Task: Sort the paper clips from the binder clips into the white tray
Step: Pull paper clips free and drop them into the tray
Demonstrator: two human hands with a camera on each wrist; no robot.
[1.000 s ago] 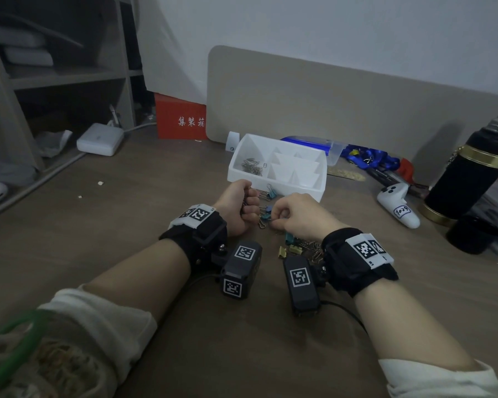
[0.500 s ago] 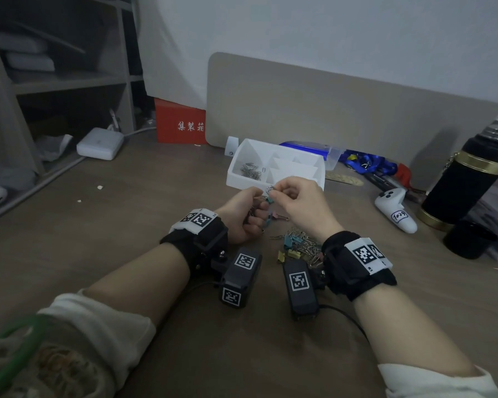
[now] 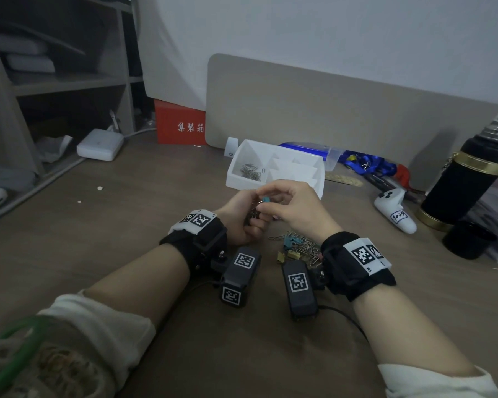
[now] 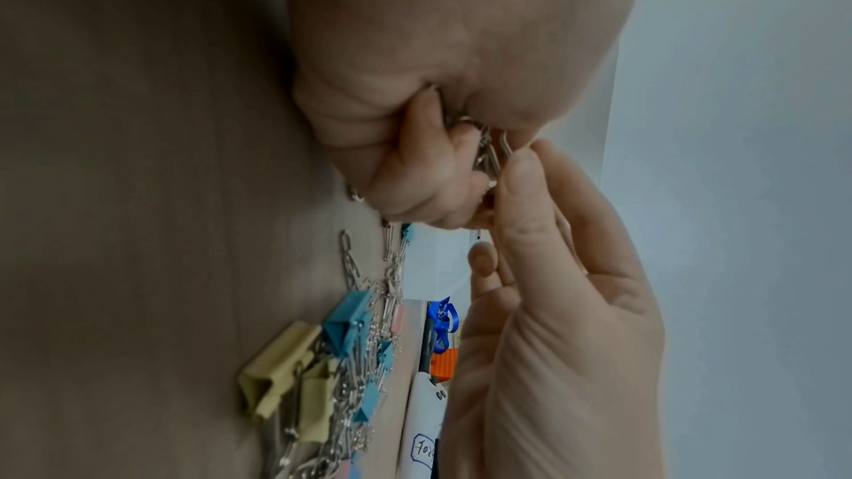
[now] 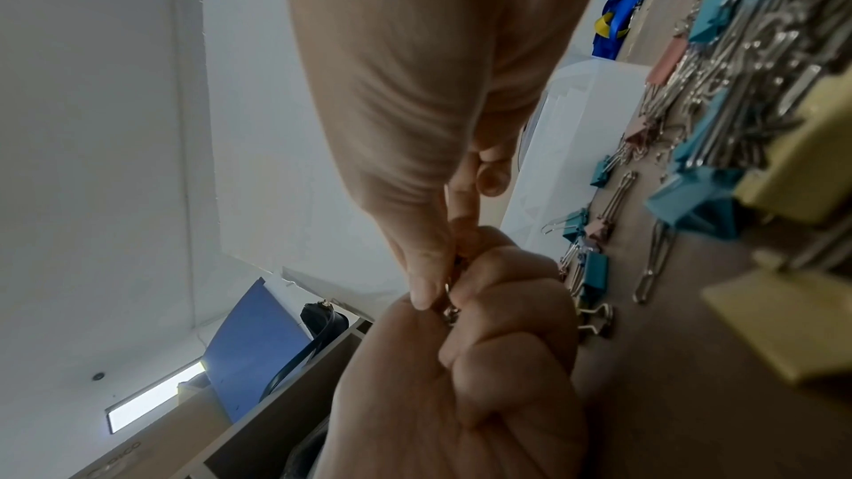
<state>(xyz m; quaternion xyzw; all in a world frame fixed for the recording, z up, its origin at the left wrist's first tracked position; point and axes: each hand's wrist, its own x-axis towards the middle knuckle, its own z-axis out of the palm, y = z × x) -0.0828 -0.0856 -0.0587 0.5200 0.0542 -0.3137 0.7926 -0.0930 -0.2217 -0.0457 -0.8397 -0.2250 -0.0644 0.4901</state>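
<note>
My left hand (image 3: pixel 249 219) is a fist around a bundle of silver paper clips (image 4: pixel 489 155), whose ends stick out at the top. My right hand (image 3: pixel 266 207) pinches one of those wire ends (image 5: pixel 449 310) between thumb and forefinger, right against the left fist. In the head view a small teal binder clip (image 3: pixel 266 199) shows between the two hands. Both hands hover just in front of the white tray (image 3: pixel 314 179); its left compartment holds several paper clips (image 3: pixel 250 172). A mixed pile of paper clips and teal, yellow and pink binder clips (image 3: pixel 298 248) lies on the table under my right wrist.
A white controller (image 3: pixel 396 209), a black flask (image 3: pixel 469 179) and a black cup (image 3: pixel 469 239) stand to the right. Blue lanyards (image 3: pixel 365 163) and a clear box lie behind the tray, against a beige panel (image 3: pixel 328 110). A red box (image 3: pixel 181 123) is back left.
Both hands have risen from the table by the pile to just in front of the tray. The right hand lifted a clip, then came back against the left fist.
</note>
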